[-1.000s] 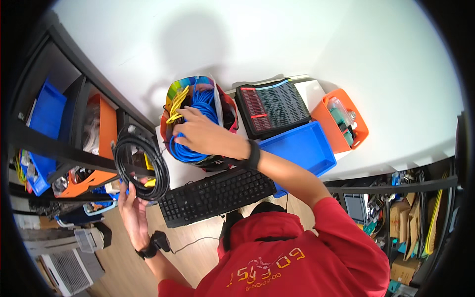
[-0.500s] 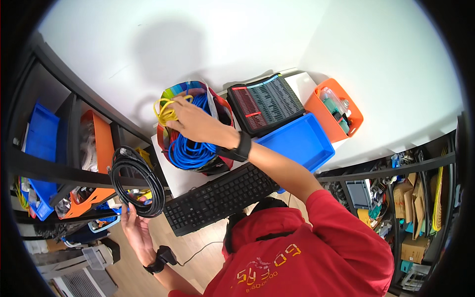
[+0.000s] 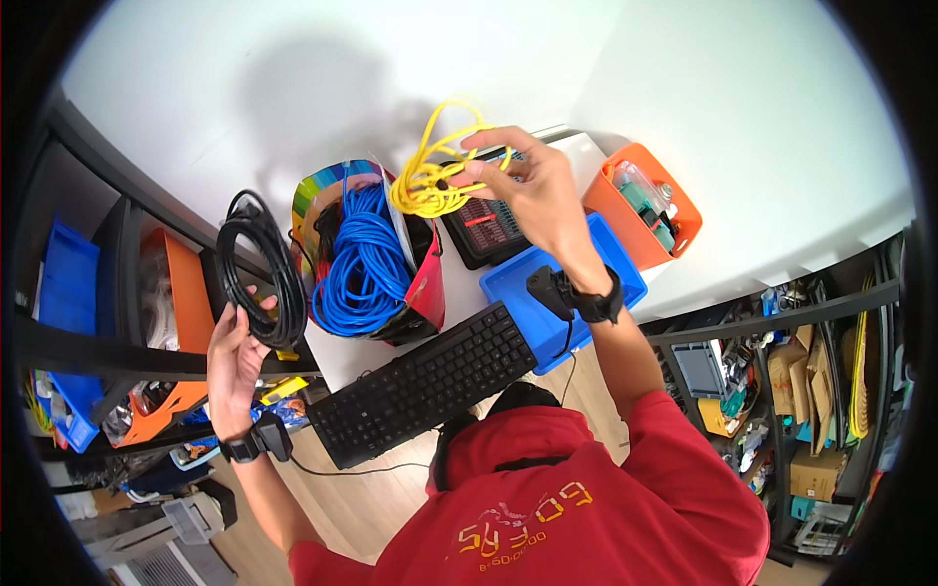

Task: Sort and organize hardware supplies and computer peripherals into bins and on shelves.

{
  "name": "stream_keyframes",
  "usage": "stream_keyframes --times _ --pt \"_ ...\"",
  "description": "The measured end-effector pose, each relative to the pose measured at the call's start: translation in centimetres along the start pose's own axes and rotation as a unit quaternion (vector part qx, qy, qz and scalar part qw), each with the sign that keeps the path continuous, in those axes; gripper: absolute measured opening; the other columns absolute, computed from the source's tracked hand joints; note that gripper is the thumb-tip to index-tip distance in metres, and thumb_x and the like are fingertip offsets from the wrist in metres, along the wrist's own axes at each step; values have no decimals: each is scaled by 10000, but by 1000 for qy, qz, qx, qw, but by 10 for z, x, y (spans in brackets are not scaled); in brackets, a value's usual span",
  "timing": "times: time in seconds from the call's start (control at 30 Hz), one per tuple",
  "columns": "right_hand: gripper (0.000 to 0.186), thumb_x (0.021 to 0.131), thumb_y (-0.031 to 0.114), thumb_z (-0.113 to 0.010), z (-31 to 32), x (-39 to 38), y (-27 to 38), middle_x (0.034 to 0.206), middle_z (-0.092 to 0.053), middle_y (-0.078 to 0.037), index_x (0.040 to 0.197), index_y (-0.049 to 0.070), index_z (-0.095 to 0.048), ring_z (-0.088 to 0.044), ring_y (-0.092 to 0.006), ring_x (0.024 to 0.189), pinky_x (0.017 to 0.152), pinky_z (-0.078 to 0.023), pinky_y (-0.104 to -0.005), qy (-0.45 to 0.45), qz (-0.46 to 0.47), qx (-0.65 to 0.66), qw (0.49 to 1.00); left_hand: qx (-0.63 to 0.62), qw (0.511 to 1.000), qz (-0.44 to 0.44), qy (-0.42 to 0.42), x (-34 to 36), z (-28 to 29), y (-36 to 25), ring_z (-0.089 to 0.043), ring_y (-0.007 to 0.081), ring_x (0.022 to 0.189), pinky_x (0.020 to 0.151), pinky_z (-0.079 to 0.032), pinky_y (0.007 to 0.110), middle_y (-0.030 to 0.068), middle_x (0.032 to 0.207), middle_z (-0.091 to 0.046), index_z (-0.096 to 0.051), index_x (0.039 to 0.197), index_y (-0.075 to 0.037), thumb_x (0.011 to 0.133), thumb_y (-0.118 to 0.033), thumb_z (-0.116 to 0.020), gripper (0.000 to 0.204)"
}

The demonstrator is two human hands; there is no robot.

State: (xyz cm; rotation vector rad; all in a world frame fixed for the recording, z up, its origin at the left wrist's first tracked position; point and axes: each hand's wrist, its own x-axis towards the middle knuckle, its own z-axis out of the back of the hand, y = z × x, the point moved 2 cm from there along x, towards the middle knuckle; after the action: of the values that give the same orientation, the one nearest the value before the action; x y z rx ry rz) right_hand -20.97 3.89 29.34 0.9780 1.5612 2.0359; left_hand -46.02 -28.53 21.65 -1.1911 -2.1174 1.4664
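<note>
Tabletop [image 3: 337, 356] edge under keyboard [image 3: 420, 386]; left hand [image 3: 231, 376] grips black cable [image 3: 291, 301], right hand [image 3: 540, 191] yellow cable [image 3: 422, 188]

Shelves [image 3: 831, 313] of bins [image 3: 188, 293] and cartons [image 3: 817, 478] suggest a storeroom.

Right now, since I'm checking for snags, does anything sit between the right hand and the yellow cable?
Nothing visible does: the right hand grips the yellow cable directly. The blue cable lies in the bag, to the left.
</note>
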Motion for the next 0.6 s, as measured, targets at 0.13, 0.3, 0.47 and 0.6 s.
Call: stream_keyframes --times 0.13,0.3,0.47,0.6 --pt "172 927 -18 -647 -2 11 -35 998 -701 -123 1096 -28 -675 -757 -188 863 712 -612 -272 30 69 -58 995 11 1000 21 18 29 -10 -4 -712 249 1066 934 -597 389 215 1247 -663 -464 1403 17 1076 -170 -466 377" --pt "129 906 -6 -655 -3 26 -52 985 -702 -93 1029 -6 -695 -719 -195 839 752 -567 -302 129 193 -157 960 33 999 35 21 34 -16 -7 -728 244 1022 904 -611 397 185 1213 -681 -468 1402 11 1073 -180 -479 381" --pt "56 866 -48 -619 -9 34 -54 933 -700 -98 890 -12 -654 -699 -247 870 762 -555 -337 182 221 -136 948 40 998 37 32 32 -6 -7 -689 255 1131 979 -580 408 186 1256 -662 -436 1425 33 1054 -91 -438 391" --pt "69 839 -76 -578 -19 40 -65 926 -690 -111 801 -20 -568 -678 -294 883 767 -533 -359 231 227 -151 934 25 999 34 -20 31 -5 -6 -734 252 1006 887 -619 395 191 1194 -687 -451 1416 18 1066 -174 -483 400"
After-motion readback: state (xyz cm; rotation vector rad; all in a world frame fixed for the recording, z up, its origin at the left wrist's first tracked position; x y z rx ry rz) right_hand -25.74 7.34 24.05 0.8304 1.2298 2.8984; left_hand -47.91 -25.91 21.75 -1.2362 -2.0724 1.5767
